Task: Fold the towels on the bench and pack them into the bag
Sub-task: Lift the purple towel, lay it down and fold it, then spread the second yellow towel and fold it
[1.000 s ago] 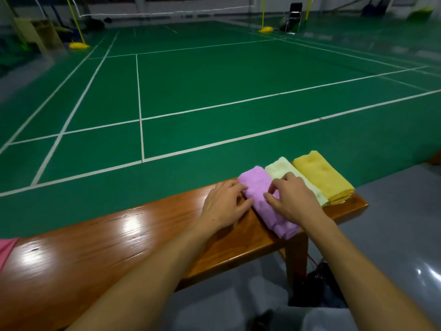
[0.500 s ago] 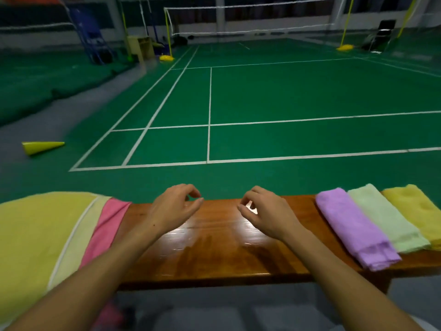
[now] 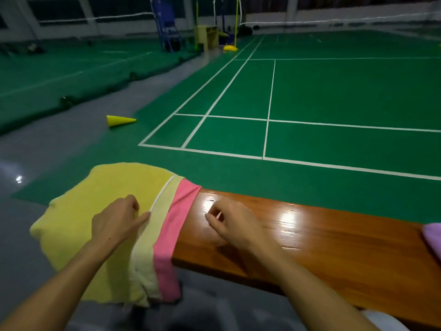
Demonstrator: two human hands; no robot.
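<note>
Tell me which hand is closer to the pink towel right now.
Right, narrowly. The right hand hovers over bare bench just right of the pink towel. The left hand is over the yellow towel, with the pale strip between.

The hall is dim, lit from overhead, and bright glare patches sit on the glossy tabletop (image 3: 291,216) with another glint on the grey floor (image 3: 19,179). Wide-angle distortion bends the court lines (image 3: 269,111) near the edges, the corners darken, and the whole picture is slightly soft.
</note>
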